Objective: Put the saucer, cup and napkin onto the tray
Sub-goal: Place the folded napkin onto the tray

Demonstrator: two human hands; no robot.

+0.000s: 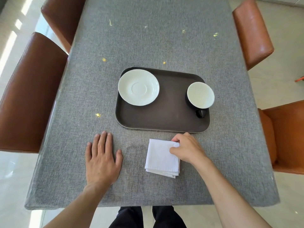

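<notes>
The right hand (187, 148) is curled over the right edge of the napkin (162, 157), thumb and fingers pinching the cloth near its upper right corner. The napkin is white woven fabric, folded into a near-square with stacked layers showing along its near edge; it lies flat on the desk (148, 38) just in front of the tray, turned slightly so its sides run a little off the desk's edges. The left hand (102, 159) rests flat and spread, palm down, on the desk to the left of the napkin, holding nothing. The desk is covered in coarse grey cloth with a visible weave and a few small yellow flecks. Beyond the napkin sits the tray (164, 112), a dark brown rounded rectangle with a thin pale rim, its long axis running left to right. On its left end lies the saucer (138, 87), smooth glossy white and round, with a circular well in the middle. At the right end stands the cup (200, 94), white inside and black outside, its black handle pointing toward the person.
</notes>
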